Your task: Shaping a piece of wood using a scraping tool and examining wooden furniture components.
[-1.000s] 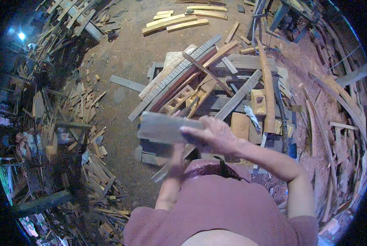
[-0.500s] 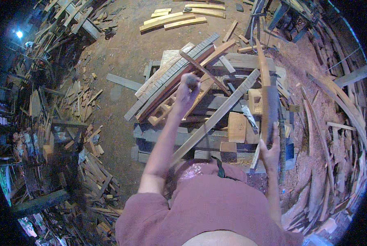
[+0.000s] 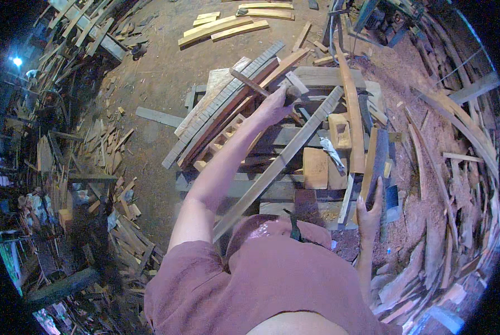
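My left hand [image 3: 278, 105] reaches over the far part of the plank stack, its fingers closed round a dark, roundish thing [image 3: 291, 96] that I cannot make out. At the right side of the stack, my right hand [image 3: 370, 209] grips the near end of a short brown wooden board [image 3: 376, 159], thumb on one side and fingers on the other. Just left of that board lies a long, narrow light plank [image 3: 351, 117]. A long straight batten [image 3: 286, 156] slants across the stack between my two arms.
Wood blocks [image 3: 315, 167] and a crumpled whitish tube-like thing [image 3: 331, 153] lie on the stack. Leaning boards [image 3: 227, 106] fill its left side. Yellowish planks [image 3: 227, 30] rest on the dirt floor beyond. Scrap wood [image 3: 132, 245] is heaped left, and long offcuts [image 3: 462, 128] right.
My left hand has moved right and slightly farther away. The board in my right hand has come apart from the long plank and shifted nearer to me. The view has shifted slightly.
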Demonstrator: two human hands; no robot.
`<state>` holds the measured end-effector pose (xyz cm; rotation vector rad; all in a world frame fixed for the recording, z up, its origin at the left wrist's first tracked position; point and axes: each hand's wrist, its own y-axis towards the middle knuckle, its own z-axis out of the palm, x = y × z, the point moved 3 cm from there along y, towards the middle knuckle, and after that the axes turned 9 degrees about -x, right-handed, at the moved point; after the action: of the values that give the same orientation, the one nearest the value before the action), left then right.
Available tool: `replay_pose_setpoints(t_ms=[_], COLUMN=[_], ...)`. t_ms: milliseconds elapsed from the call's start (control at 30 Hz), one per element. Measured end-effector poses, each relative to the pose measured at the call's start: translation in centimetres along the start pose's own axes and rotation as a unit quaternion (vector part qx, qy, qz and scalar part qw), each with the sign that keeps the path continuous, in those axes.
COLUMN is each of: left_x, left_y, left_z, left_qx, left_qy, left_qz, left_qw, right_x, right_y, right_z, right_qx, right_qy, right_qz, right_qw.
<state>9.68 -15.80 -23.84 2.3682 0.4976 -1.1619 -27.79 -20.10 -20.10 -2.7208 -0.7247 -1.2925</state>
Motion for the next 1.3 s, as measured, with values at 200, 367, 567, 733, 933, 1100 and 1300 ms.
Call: replay_pose_setpoints(t_ms=[200, 367, 567, 733, 933, 1100, 1300], left_x=[0.3, 0.9, 1.5, 1.2, 0.9, 0.7, 0.2], left_y=[0.4, 0.7, 0.9, 0.8, 1.2, 0.9, -1.5], left_z=[0.3, 0.6, 1.0, 1.8, 2.5, 3.3, 6.1], left_qx=[-0.012, 0.006, 0.026, 0.046, 0.071, 0.081, 0.014], left_qy=[0.027, 0.032, 0.047, 0.047, 0.096, 0.091, 0.076], left_qz=[0.020, 0.025, 0.019, 0.001, 0.016, 0.019, 0.023], left_qw=[0.999, 0.999, 0.998, 0.998, 0.993, 0.992, 0.997], right_x=[1.0, 1.4, 0.3, 0.3, 0.3, -2.4, -3.9], right_y=[0.6, 0.2, -0.4, -0.9, -1.8, -1.6, 1.2], right_z=[-0.3, -0.4, -0.3, -0.7, -1.8, -2.5, -2.3], right_qx=[-0.018, -0.029, -0.041, -0.058, -0.063, -0.075, -0.061], right_qy=[-0.001, 0.001, 0.009, 0.010, 0.029, 0.021, 0.095], right_qz=[0.003, 0.022, 0.005, 0.028, 0.082, 0.052, 0.055], right_qw=[1.000, 0.999, 0.999, 0.998, 0.994, 0.996, 0.992])
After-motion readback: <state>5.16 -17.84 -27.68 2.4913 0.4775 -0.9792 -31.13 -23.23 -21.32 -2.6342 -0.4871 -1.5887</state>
